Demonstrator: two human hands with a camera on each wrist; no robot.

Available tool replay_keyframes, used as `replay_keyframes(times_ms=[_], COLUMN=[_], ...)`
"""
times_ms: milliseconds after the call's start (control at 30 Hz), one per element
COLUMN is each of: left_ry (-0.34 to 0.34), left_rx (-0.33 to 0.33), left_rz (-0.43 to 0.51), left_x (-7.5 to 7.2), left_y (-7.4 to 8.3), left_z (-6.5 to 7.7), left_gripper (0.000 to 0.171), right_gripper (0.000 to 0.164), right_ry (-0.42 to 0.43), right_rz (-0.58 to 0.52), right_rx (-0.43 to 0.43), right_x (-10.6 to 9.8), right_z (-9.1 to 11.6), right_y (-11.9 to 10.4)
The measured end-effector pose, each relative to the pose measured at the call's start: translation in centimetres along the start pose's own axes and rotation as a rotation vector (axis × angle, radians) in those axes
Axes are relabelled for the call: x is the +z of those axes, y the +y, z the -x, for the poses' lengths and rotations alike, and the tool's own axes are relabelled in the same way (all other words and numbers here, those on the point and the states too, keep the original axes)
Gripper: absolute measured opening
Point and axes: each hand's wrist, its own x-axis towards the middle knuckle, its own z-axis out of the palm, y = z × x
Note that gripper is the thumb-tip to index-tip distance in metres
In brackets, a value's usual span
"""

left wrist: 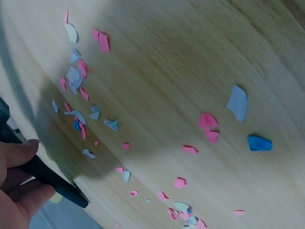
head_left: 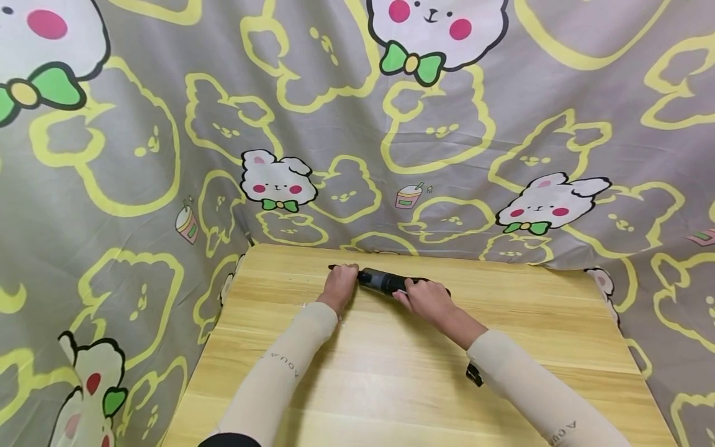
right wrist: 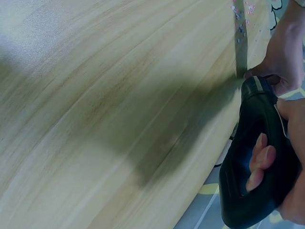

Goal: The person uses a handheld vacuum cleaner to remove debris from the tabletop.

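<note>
A black handheld vacuum cleaner [head_left: 382, 280] with a clear grey section is held over the far part of the table. My right hand [head_left: 429, 301] grips its looped handle [right wrist: 229, 191], fingers passing through the loop. At the front, my left hand [head_left: 339, 285] holds the narrow black nozzle [left wrist: 55, 185] between thumb and fingers; its tip points left in the head view. Small pink scraps [left wrist: 208, 125] and pale blue scraps [left wrist: 237, 103] lie scattered on the wood beside the nozzle. Among them is a darker blue piece [left wrist: 259, 143].
The light wooden table [head_left: 391, 385] meets a grey patterned curtain [head_left: 346, 143] along its back and sides. In the right wrist view, more scraps [right wrist: 240, 28] lie near the far table edge. A dark item [head_left: 474, 374] shows by the right sleeve.
</note>
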Motion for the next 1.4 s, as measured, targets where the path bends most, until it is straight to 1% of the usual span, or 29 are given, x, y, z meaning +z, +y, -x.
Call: replay_keyframes(times_ms=[200, 433, 533, 667, 767, 933, 1067, 1167, 1233, 1400], left_ry=[-0.010, 0.032, 0.032, 0.017, 0.018, 0.042, 0.067, 0.068, 0.073, 0.056], left_rx=[-0.019, -0.017, -0.015, -0.021, -0.026, -0.017, -0.006, -0.002, -0.003, -0.010], left_rz=[-0.030, -0.052, -0.070, -0.074, -0.069, -0.087, -0.095, -0.086, -0.080, -0.093], left_x=[-0.1, -0.1, -0.1, -0.4, -0.7, -0.7, -0.7, -0.6, -0.6, -0.7], left_y=[-0.3, -0.7, -1.0, -1.3, -1.6, -2.1, -2.4, -2.4, -2.4, -2.5], left_z=[0.2, 0.8, 1.2, 1.7, 2.0, 2.4, 2.8, 3.1, 3.3, 3.7], left_gripper=[0.011, 0.009, 0.009, 0.009, 0.008, 0.009, 0.011, 0.010, 0.010, 0.009], right_gripper=[0.045, 0.045, 0.045, 0.045, 0.045, 0.045, 0.046, 0.046, 0.046, 0.046], right_ry=[0.006, -0.015, -0.031, -0.065, -0.081, -0.085, -0.122, -0.149, -0.154, -0.149], right_rz=[0.001, 0.005, 0.005, -0.012, -0.020, -0.039, -0.067, -0.082, -0.086, -0.100], right_rx=[-0.009, -0.021, -0.029, -0.033, -0.035, -0.039, -0.031, -0.028, -0.034, -0.047], right_x=[0.0, -0.1, -0.1, -0.2, -0.3, -0.4, -0.5, -0.4, -0.4, -0.3], right_z=[-0.4, -0.7, -1.0, -1.3, -1.5, -1.9, -2.0, -2.0, -2.0, -2.1], right_y=[-0.2, -0.3, -0.5, -0.9, -1.2, -1.6, -1.7, -1.6, -1.6, -1.7])
